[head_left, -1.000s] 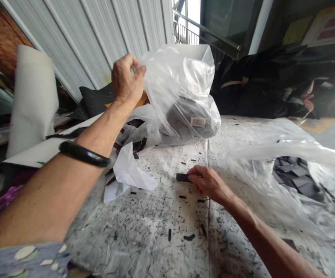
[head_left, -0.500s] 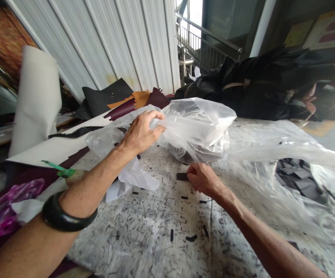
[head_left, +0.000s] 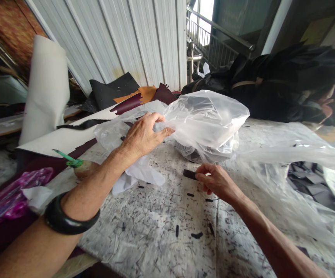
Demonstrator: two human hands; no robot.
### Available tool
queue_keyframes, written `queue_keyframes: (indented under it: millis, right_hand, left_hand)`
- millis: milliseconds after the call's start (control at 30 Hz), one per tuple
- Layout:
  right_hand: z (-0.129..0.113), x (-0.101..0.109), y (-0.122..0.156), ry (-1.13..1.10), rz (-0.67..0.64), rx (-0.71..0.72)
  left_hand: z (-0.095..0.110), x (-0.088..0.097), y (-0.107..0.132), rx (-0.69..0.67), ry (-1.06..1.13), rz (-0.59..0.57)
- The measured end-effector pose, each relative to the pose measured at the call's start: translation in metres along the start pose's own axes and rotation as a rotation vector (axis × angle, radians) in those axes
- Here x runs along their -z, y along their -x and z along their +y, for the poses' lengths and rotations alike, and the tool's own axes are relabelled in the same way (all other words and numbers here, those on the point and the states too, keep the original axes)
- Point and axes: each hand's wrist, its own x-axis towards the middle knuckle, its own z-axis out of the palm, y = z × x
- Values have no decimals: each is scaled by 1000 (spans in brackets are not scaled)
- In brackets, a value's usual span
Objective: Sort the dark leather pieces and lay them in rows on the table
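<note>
My left hand, with a black bangle above its wrist, is at the gathered side of a clear plastic bag. Its thumb and forefinger are apart, and the other fingers are partly hidden. Dark contents show faintly through the lower part of this bag. Below it, my right hand pinches one end of a small dark strip just over the table. Off to the right, another clear plastic bag gapes around many dark folded pieces.
Small black scraps are scattered over the stained table. At the left lie a bottle with a green nozzle, a purple plastic bag and sheet material. A large black bundle lies at the back right.
My left thumb and forefinger have spread wider beside the bag. My right hand has turned slightly, with the dark strip still in its fingers. The whole view has shifted a little.
</note>
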Motion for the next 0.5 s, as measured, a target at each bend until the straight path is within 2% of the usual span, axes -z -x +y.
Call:
queue_keyframes:
  millis: [67,167,333,433,500]
  right_hand:
    - [0,-2,1,-5,0,2]
    - [2,-4,2,-16,22,1]
    - [1,-3,11,-54,106,23]
    - [-2,3,21,-64,217,51]
    - [-4,7,27,-62,294,79]
  left_hand:
    - [0,2,6,20,6,1]
    - [2,7,23,26,22,64]
    - [12,10,78,0,111,248]
    - [17,-1,121,8,156,181]
    - [19,-12,147,3,180,92]
